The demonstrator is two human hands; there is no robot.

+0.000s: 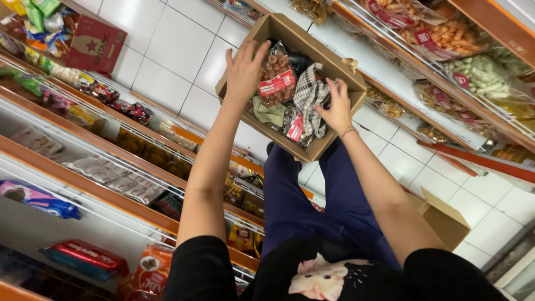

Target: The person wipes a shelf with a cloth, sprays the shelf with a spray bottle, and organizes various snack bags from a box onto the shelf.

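Gripping the cardboard box [329, 146] rim, left hand [243, 69]; right hand [337, 108] open on snack bags [277, 75], shelves [106, 189] alongside

Bright, even indoor light fills the aisle, with no single source in view. The white floor tiles [178, 44] show a soft sheen, and glare streaks the clear snack bags [446, 33] at upper right. Shadows are faint and short. The view is tilted and stretched toward the edges; the nearest shelf packets [83, 259] at lower left look soft.
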